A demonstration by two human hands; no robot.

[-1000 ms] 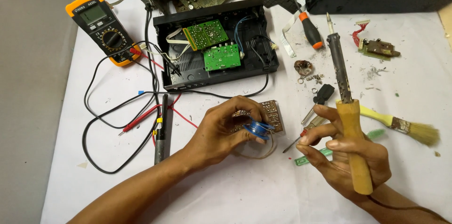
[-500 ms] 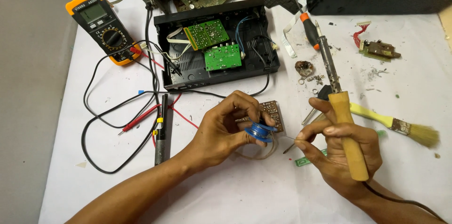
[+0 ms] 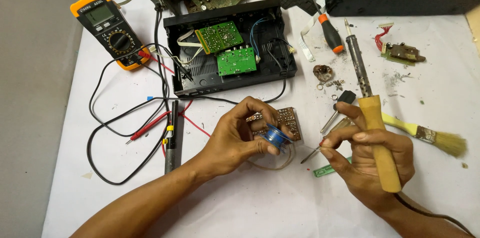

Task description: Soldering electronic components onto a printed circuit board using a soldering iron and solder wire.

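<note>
While right hand point(image 3: 367, 155) grips it, soldering iron point(image 3: 367, 105) points away, upper-left.

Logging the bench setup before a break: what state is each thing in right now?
black case: lid off, green boards showing
multimeter: lying face up, leads plugged in
soldering iron: held in right hand, tip up
solder spool: held by left hand
brush: lying flat
screwdriver: lying flat

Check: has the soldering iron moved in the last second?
Yes. The soldering iron in the right hand has swung, its tip now nearer the orange-handled screwdriver than before.
</note>
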